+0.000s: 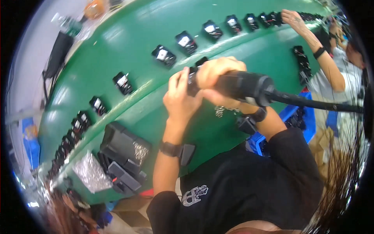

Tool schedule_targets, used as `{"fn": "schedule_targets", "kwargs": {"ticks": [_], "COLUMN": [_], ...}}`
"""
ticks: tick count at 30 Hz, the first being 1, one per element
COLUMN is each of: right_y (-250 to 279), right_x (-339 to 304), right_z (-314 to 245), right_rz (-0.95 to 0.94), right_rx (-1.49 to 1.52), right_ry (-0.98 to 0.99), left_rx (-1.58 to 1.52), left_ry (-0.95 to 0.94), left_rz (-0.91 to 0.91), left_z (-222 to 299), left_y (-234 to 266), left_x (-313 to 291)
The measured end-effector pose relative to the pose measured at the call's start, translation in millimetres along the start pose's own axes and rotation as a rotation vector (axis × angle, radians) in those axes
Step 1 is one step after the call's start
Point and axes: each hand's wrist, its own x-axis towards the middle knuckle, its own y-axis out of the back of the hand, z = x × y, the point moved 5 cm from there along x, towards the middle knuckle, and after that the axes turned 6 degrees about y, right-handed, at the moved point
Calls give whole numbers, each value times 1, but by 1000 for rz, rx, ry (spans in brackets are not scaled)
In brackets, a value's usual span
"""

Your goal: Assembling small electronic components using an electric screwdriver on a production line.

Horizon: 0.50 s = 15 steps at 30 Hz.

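Note:
My right hand (222,76) is wrapped round a black corded power tool (245,86), which looks like an electric screwdriver. Its thick cable runs off to the right. My left hand (181,97) is closed on a small black housing (192,82) at the tool's front end, with the fingers along its far side. Much of that housing is hidden by both hands, and the tool's tip does not show. Just beyond my hands, another black unit (201,61) is partly visible. Small silvery screws (141,153) lie in a black open tray (121,143) left of my left forearm.
Black units with white labels (164,55) stand in a long row on the raised green ledge. A silver bubble bag (91,172) lies at lower left. Blue bins (309,117) of black parts stand at right. A co-worker's hand (293,18) reaches to the row at far right.

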Motion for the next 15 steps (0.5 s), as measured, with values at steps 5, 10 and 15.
{"fn": "schedule_targets", "kwargs": {"ticks": [5, 10, 15], "right_y": [4, 7, 42], "right_x": [-11, -19, -43], "right_z": [-5, 5, -59], "right_rz": [35, 323, 402], "right_rx": [179, 107, 211], "right_ry": [8, -83, 102], "left_rx": [39, 145, 329], "left_ry": [27, 66, 67], "left_rz": [-84, -225, -484], "left_z": [7, 10, 15], "left_y": [1, 18, 68], "left_x": [2, 7, 27]}}
